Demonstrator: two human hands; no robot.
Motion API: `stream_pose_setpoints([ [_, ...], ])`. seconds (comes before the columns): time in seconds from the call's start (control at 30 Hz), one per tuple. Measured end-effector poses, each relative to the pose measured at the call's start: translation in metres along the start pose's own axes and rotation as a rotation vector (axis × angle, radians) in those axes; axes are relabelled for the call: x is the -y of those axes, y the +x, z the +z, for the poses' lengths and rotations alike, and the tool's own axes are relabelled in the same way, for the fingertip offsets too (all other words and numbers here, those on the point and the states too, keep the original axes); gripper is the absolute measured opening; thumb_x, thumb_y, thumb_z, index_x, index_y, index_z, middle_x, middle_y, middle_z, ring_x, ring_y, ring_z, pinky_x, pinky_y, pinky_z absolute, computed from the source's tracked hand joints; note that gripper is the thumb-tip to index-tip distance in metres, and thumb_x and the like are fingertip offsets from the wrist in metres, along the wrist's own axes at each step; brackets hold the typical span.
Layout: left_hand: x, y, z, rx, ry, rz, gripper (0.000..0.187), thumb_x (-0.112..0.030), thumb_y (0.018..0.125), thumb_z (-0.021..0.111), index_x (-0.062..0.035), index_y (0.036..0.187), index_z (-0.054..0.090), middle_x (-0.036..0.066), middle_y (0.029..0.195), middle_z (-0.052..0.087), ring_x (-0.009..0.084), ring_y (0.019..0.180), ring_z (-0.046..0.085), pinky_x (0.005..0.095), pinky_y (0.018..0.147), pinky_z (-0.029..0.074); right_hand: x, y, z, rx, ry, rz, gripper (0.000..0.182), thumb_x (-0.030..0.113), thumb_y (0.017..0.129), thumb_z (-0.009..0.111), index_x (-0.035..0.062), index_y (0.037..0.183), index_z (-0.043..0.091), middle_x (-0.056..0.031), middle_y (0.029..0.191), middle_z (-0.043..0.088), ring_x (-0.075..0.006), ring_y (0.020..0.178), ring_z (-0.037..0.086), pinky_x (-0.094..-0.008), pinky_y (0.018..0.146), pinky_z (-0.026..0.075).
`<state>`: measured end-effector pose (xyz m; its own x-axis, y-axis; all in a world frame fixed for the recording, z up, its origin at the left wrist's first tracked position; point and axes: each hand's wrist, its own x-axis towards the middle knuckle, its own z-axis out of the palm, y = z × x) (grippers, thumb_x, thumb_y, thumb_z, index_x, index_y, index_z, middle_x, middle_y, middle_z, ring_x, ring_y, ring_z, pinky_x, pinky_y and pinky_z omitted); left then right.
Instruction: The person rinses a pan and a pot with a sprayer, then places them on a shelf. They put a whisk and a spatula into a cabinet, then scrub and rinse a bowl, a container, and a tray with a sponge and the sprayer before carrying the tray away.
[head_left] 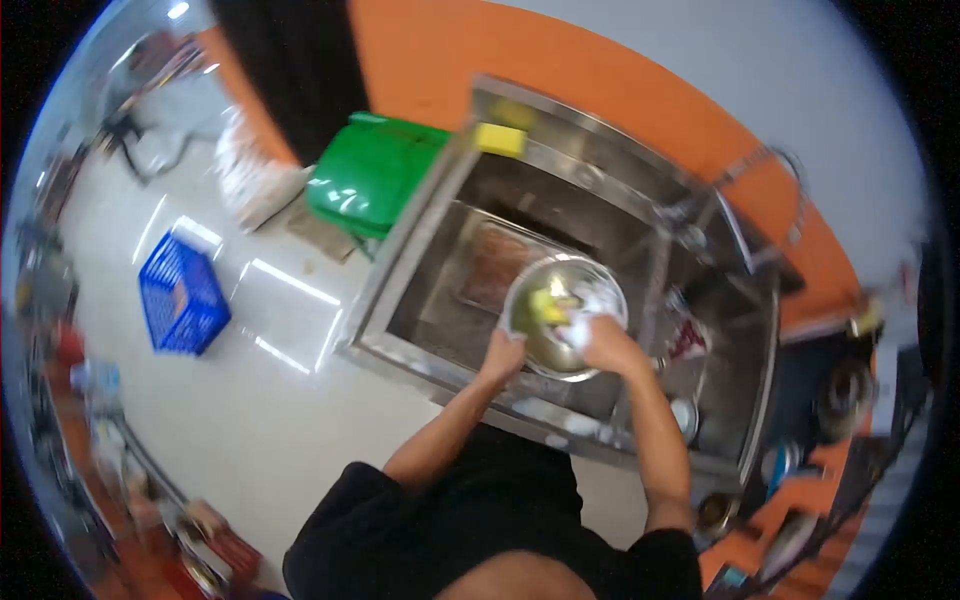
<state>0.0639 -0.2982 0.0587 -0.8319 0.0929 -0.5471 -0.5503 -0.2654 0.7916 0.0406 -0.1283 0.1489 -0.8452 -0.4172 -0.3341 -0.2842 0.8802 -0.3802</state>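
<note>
Over the left basin of a steel sink [425, 335] a round metal bowl [530, 345] is tilted toward me. My left hand [504, 352] is closed on the bowl's left rim. Inside the bowl, my right hand [602, 342] reaches in from the right, with white suds around its fingers. A yellow sponge [549, 306] lies at its fingertips; the fingers are partly hidden by foam and blur. Behind the bowl, a metal tray [492, 262] with a reddish-brown surface rests in the basin.
A second yellow sponge [500, 140] sits on the sink's back ledge. The faucet [735, 230] rises at the back right. Left of the sink stand a green bin [375, 175], a white sack [250, 175] and a blue basket [183, 295]. Pots stand at the right.
</note>
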Motion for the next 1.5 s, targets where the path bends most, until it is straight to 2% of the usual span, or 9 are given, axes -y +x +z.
stream_pose_setpoints([
  [0.33, 0.011, -0.012, 0.004, 0.123, 0.089, 0.212, 0.041, -0.001, 0.082, 0.048, 0.0011, 0.122, 0.043, 0.011, 0.106, 0.056, 0.0175, 0.095, 0.053, 0.0284, 0.081, 0.044, -0.023, 0.010, 0.068, -0.240, -0.339, 0.232, 0.010, 0.007, 0.070, 0.058, 0.0000, 0.071, 0.065, -0.0204, 0.085, 0.063, -0.0301, 0.073, 0.065, -0.0410, 0.063, 0.053],
  [0.4, 0.025, -0.001, 0.009, 0.172, -0.146, 0.190, 0.037, -0.008, 0.086, 0.049, 0.0010, 0.121, 0.044, 0.010, 0.103, 0.057, 0.0172, 0.092, 0.054, 0.0286, 0.080, 0.044, -0.008, 0.002, 0.086, -0.507, 0.051, -0.169, 0.008, 0.007, 0.067, 0.060, 0.0010, 0.067, 0.065, -0.0173, 0.067, 0.063, -0.0278, 0.070, 0.065, -0.0456, 0.070, 0.051],
  [0.47, 0.019, -0.014, 0.019, 0.188, -0.099, 0.164, 0.035, -0.013, 0.089, 0.049, 0.0015, 0.120, 0.045, 0.009, 0.101, 0.058, 0.0165, 0.090, 0.054, 0.0286, 0.078, 0.045, -0.017, 0.012, 0.088, -0.733, -0.130, -0.269, 0.013, 0.005, 0.067, 0.058, -0.0023, 0.075, 0.064, -0.0182, 0.068, 0.062, -0.0319, 0.069, 0.064, -0.0458, 0.063, 0.051],
  [0.6, 0.003, -0.027, 0.028, 0.314, 0.227, 0.219, 0.034, 0.001, 0.083, 0.043, 0.0040, 0.117, 0.047, 0.011, 0.106, 0.057, 0.0162, 0.094, 0.053, 0.0275, 0.080, 0.044, -0.042, 0.014, 0.065, -0.208, -0.328, 0.315, 0.041, -0.001, 0.069, 0.054, -0.0040, 0.109, 0.052, -0.0198, 0.080, 0.064, -0.0392, 0.076, 0.062, -0.0433, 0.065, 0.049],
  [0.73, 0.003, -0.026, 0.031, 0.325, -0.039, 0.173, 0.036, 0.004, 0.081, 0.046, 0.0036, 0.117, 0.048, 0.008, 0.106, 0.057, 0.0155, 0.094, 0.053, 0.0272, 0.080, 0.044, -0.026, -0.012, 0.062, -0.637, 0.456, -0.325, 0.052, 0.011, 0.065, 0.067, 0.0004, 0.114, 0.051, -0.0230, 0.104, 0.059, -0.0346, 0.095, 0.059, -0.0374, 0.077, 0.047],
  [0.93, -0.003, -0.053, 0.060, 0.326, 0.083, -0.089, 0.027, -0.006, 0.086, 0.052, -0.0001, 0.112, 0.050, 0.006, 0.100, 0.057, 0.0136, 0.086, 0.056, 0.0268, 0.070, 0.046, -0.026, -0.034, 0.047, -0.758, 0.118, 0.078, 0.026, 0.013, 0.078, 0.055, 0.0012, 0.101, 0.057, -0.0193, 0.098, 0.061, -0.0303, 0.090, 0.061, -0.0358, 0.076, 0.048],
  [1.13, 0.018, -0.028, 0.063, 0.481, 0.184, 0.068, 0.031, -0.014, 0.089, 0.050, -0.0030, 0.118, 0.048, 0.007, 0.103, 0.058, 0.0151, 0.089, 0.057, 0.0287, 0.072, 0.048, -0.034, -0.086, 0.024, -0.430, 1.355, 0.236, 0.033, 0.029, 0.087, 0.059, 0.0052, 0.110, 0.054, -0.0022, 0.103, 0.056, -0.0117, 0.087, 0.053, -0.0274, 0.074, 0.045],
  [1.43, 0.065, -0.036, 0.133, 0.435, 0.185, 0.269, 0.039, 0.001, 0.082, 0.042, 0.0002, 0.121, 0.047, 0.011, 0.108, 0.056, 0.0219, 0.092, 0.057, 0.0337, 0.078, 0.048, -0.109, -0.081, 0.079, -0.995, 0.007, -0.089, 0.022, 0.008, 0.074, 0.055, 0.0037, 0.094, 0.062, -0.0187, 0.088, 0.062, -0.0336, 0.085, 0.062, -0.0461, 0.079, 0.047],
  [1.5, 0.078, -0.017, 0.135, 0.404, 0.334, 0.236, 0.043, 0.003, 0.080, 0.042, 0.0011, 0.123, 0.044, 0.011, 0.111, 0.055, 0.0207, 0.097, 0.053, 0.0323, 0.084, 0.044, -0.149, -0.102, 0.071, -0.602, -0.253, 0.251, 0.020, 0.009, 0.072, 0.055, 0.0013, 0.089, 0.064, -0.0151, 0.083, 0.064, -0.0316, 0.078, 0.063, -0.0460, 0.077, 0.048],
])
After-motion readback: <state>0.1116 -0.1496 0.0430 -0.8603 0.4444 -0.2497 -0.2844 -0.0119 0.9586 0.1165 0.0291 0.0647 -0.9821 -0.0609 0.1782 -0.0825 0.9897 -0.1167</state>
